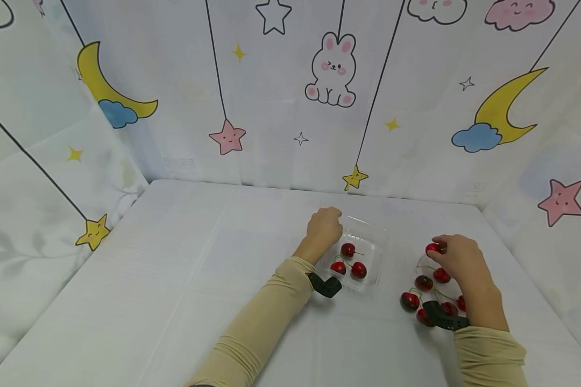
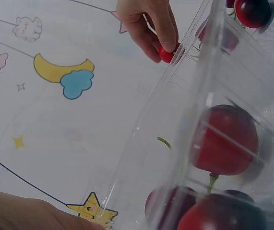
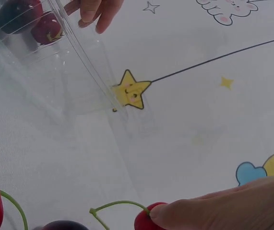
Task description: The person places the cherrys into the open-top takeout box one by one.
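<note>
A clear plastic container [image 1: 375, 263] stands in front of me with three cherries in it, one of them a red cherry [image 1: 359, 270]. My left hand [image 1: 325, 228] grips its far left edge with curled fingers; in the left wrist view only a strip of that hand [image 2: 31, 215] shows. To the right, my right hand [image 1: 460, 258] pinches a bright red cherry [image 1: 432, 249] between thumb and fingers. From this held cherry [image 3: 148, 219] a green stem bends off to the left. Below that hand lies a loose group of cherries, including a dark cherry [image 1: 423, 283].
The white-covered table [image 1: 198, 258] reaches back to a cloth wall [image 1: 281, 107] printed with moons, stars and a rabbit. Several more cherries, such as one at the group's left [image 1: 409, 301], lie beside and partly behind my right wrist and its black strap mount [image 1: 444, 317].
</note>
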`<state>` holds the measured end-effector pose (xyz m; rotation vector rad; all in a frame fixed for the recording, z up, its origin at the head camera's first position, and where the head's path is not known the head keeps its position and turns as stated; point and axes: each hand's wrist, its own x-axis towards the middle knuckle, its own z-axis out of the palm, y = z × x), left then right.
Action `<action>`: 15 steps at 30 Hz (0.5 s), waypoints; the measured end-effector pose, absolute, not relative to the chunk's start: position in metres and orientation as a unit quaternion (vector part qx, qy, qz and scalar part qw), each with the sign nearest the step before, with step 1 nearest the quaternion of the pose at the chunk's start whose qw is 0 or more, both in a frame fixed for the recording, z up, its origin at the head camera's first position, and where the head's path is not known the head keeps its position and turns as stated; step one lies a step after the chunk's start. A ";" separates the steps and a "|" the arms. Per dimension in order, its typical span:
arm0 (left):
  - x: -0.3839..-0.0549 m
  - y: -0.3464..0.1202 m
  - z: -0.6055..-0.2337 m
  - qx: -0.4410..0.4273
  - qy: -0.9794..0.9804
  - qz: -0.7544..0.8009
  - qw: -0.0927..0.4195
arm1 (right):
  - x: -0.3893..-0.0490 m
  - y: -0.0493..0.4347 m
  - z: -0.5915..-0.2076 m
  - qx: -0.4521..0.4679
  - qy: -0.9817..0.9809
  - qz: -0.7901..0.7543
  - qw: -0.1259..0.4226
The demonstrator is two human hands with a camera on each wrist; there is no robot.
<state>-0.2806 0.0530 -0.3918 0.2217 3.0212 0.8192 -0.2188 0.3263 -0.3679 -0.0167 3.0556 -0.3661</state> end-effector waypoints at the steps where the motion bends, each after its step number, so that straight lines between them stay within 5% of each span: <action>1: -0.281 0.053 -0.392 0.070 0.963 0.262 0.002 | -0.219 0.326 -0.367 -0.008 0.993 -0.116 0.029; 15: -0.280 0.052 -0.392 0.077 0.963 0.258 -0.008 | -0.219 0.317 -0.366 -0.028 0.993 -0.114 0.008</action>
